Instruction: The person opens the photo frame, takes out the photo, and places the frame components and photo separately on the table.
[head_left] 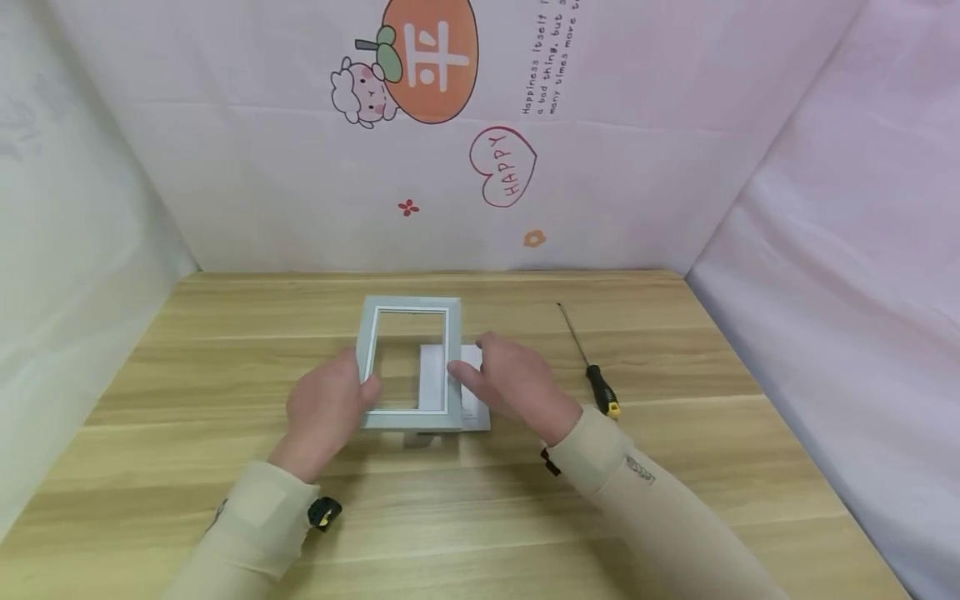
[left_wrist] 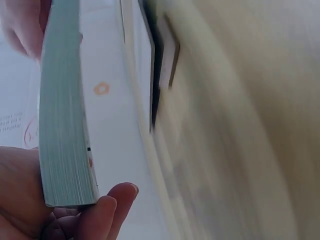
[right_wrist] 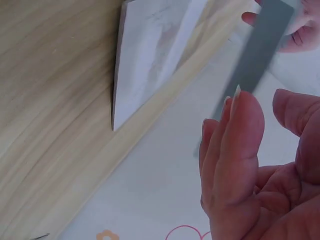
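A pale grey-green picture frame point(head_left: 454, 333) is held up over the table, and the table shows through its opening. My left hand point(head_left: 327, 407) grips its left side, with the thumb on the front; the left wrist view shows fingers point(left_wrist: 97, 220) curled round the frame's edge. My right hand point(head_left: 517, 385) is at the right side, thumb tip by the frame. In the right wrist view its fingers point(right_wrist: 237, 145) are fairly straight, with the thumb apart from them. A white panel point(head_left: 476, 410) sits low behind the frame, partly hidden by it.
A screwdriver point(head_left: 600, 387) with a black and yellow handle lies to the right on the wood-grain table point(head_left: 465, 517). A small grey-brown flap point(head_left: 418, 440) pokes out below the frame. White printed cloth point(head_left: 300, 183) stands around the table's back and sides.
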